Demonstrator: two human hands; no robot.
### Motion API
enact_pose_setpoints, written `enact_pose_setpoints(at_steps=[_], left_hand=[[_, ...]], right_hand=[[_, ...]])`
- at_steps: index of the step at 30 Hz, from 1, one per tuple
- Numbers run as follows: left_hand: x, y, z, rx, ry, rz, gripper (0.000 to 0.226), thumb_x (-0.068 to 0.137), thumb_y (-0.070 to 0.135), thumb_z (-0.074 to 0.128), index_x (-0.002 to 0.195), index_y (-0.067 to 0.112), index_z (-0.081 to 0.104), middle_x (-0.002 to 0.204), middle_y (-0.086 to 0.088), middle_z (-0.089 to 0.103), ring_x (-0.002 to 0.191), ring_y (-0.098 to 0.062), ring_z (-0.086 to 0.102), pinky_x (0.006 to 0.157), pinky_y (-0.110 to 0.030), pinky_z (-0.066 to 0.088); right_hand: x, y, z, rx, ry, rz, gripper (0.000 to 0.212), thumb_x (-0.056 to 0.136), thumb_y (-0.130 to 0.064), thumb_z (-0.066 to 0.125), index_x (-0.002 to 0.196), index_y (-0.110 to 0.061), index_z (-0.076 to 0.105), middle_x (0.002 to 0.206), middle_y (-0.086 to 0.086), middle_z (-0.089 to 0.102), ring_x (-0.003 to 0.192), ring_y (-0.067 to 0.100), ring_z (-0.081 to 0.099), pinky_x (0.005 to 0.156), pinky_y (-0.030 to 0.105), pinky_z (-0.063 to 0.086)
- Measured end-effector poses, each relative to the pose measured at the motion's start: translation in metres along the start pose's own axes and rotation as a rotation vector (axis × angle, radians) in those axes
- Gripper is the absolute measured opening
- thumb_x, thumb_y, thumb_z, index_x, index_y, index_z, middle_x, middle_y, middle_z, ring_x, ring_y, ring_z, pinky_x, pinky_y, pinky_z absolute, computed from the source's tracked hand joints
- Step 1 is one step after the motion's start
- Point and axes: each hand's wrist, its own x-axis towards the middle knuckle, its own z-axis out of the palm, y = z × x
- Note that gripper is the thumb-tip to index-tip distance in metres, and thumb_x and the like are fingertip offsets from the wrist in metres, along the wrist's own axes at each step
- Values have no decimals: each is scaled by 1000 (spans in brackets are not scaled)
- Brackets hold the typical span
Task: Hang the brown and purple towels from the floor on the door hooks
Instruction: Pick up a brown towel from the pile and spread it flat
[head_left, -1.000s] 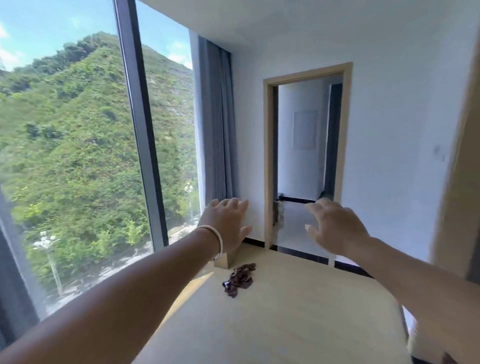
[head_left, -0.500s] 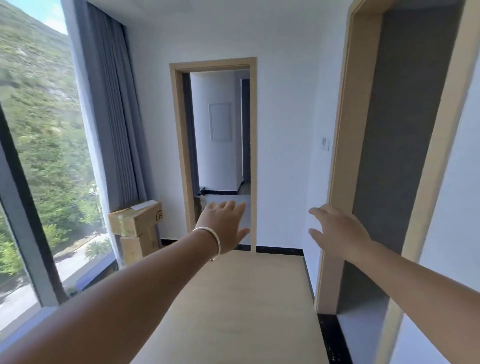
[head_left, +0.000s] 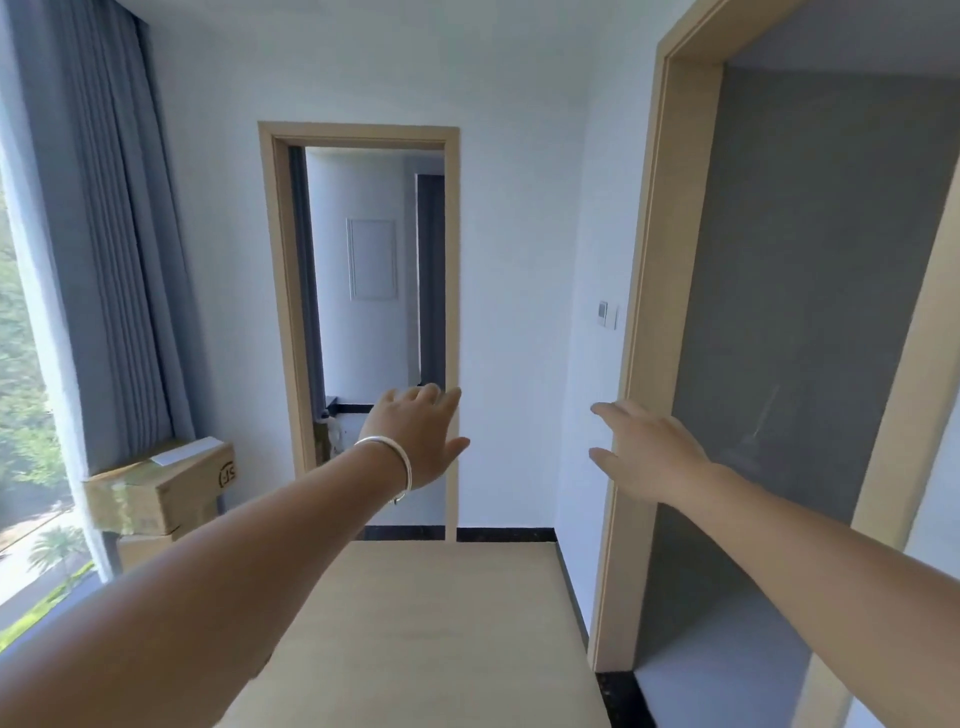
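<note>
Nothing is judged done yet: the left hand (head_left: 415, 436) at 12 o'clock and right hand (head_left: 647, 457) at 2 o'clock are held out spread and empty, with no towels or hooks seen.

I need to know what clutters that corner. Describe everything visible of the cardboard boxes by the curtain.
The cardboard boxes are plain brown, two stacked at the lower left between the grey curtain and the white wall. The upper box sits skewed on the lower one, its top glossy with tape, a white paper label on it and a round printed logo on its end. The left forearm hides most of the lower box. Neither hand touches them.
</note>
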Motion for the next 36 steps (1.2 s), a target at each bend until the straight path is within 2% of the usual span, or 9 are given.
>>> enact_pose_setpoints(at_steps=[8, 17, 26, 36], left_hand=[[39, -27, 60, 0, -26, -22, 66, 94, 59, 35, 147, 21, 25, 151, -5, 28, 136, -25, 33, 109, -43, 32], [121, -44, 123, 41, -72, -60, 65, 94, 61, 33, 147, 24, 24, 154, -6, 27, 139, -27, 32, 112, -47, 29], [250, -39, 177, 66, -79, -102, 66, 95, 58, 34, 149, 22, 21, 152, -5, 29, 138, -25, 32, 113, -45, 26], [359, -25, 242, 67, -117, -105, 62, 96, 56, 34, 146, 22, 25, 148, -4, 32, 135, -22, 34, 110, -42, 27]], right_hand=[[63, -7, 41, -50, -41, -7, 60, 96, -45, 43, 149, -26, 25, 151, -3, 32, 136, 20, 33, 104, 35, 33], [171, 16, 87, -38, -25, -47, 60, 95, -46, 44, 149, -25, 27, 151, -1, 32, 137, 21, 32, 108, 36, 28], [306, 82, 119, 10, -3, -76, 60, 96, -46, 44, 149, -24, 26, 151, 0, 31, 138, 21, 31, 112, 36, 26], [412, 141, 162, 10, -30, -88, 62, 96, -47, 44, 149, -23, 25, 152, 0, 29, 139, 20, 28, 112, 37, 26]])
